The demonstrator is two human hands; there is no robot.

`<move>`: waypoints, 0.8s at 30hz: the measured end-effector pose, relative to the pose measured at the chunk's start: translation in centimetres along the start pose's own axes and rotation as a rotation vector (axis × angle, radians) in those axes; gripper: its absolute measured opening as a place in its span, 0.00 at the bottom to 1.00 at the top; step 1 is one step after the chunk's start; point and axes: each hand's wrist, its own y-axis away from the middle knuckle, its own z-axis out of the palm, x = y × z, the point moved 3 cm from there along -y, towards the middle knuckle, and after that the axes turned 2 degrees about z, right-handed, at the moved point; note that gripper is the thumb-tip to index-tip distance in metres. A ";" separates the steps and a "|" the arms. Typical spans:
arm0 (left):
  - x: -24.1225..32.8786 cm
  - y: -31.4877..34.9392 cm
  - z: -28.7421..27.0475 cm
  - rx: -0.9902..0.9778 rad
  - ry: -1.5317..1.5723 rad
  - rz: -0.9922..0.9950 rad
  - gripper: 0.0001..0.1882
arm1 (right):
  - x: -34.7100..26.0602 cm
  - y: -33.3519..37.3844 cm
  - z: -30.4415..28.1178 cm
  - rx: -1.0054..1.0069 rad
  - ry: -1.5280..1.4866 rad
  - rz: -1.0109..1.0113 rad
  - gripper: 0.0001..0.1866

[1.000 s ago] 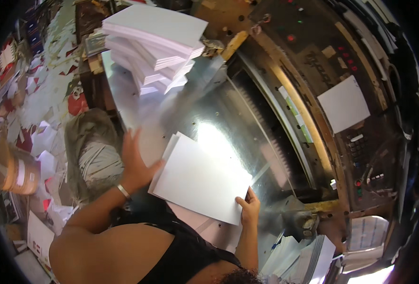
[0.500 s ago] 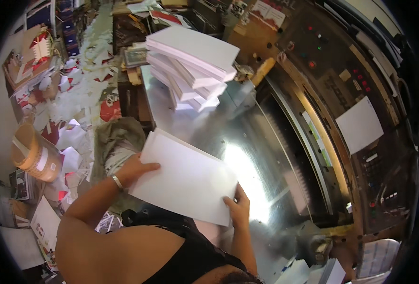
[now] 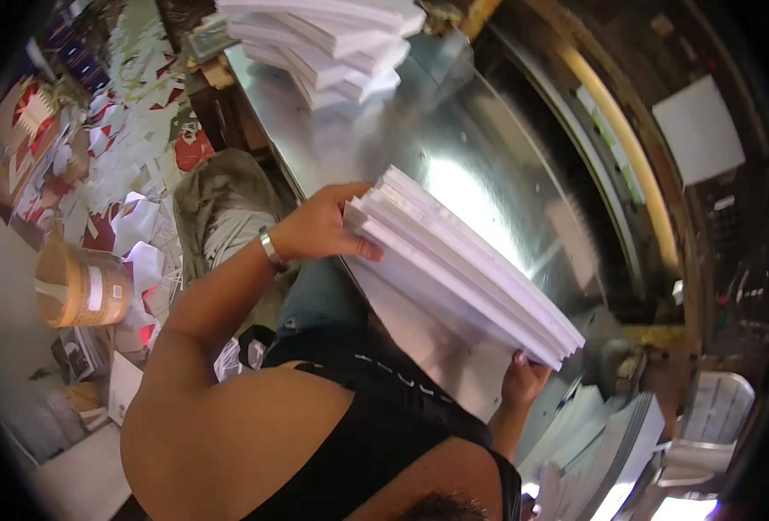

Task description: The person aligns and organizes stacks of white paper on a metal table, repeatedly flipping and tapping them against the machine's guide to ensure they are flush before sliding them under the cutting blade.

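Both my hands hold a thick stack of white paper sheets (image 3: 467,269) tilted on edge, with its long layered edges facing up in stepped bundles. My left hand (image 3: 328,226) grips the stack's far left end, thumb on the near face and the other fingers partly hidden behind it. At the near right end, my right hand (image 3: 523,379) is closed on the lower corner; some of its fingers are hidden. Under and beyond the stack lies a shiny metal table (image 3: 341,148). Farther back on it, more white paper stacks (image 3: 315,43) are piled crosswise.
A machine with a dark slot (image 3: 567,165) runs along the right. More paper stacks (image 3: 614,443) stand at the lower right near a metal seat (image 3: 716,408). On the left, paper scraps (image 3: 137,217) litter the floor around an orange-brown bucket (image 3: 80,286) and a cloth sack (image 3: 228,191).
The paper stack, earlier showing its broad white face, has been tipped so its layered edges face up. Both hands have shifted right with it. The view has moved, raising the background piles.
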 end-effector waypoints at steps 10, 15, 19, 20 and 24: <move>-7.2 -1.4 0.4 -0.049 -0.651 0.174 0.27 | 2.5 1.5 2.6 0.160 -0.141 -0.176 0.31; -8.9 -0.6 -1.5 0.292 -0.601 0.123 0.29 | -1.7 1.7 6.0 0.153 -0.152 -0.226 0.33; -5.8 -1.7 1.9 0.202 -0.734 0.252 0.21 | 0.7 3.0 4.6 0.217 0.067 -0.128 0.39; -5.0 -2.0 2.4 0.203 -0.734 0.252 0.21 | 0.6 3.2 4.7 0.197 0.028 -0.094 0.46; -8.3 1.4 -0.9 0.154 -0.744 0.135 0.20 | -1.1 3.1 5.6 0.166 0.182 -0.132 0.56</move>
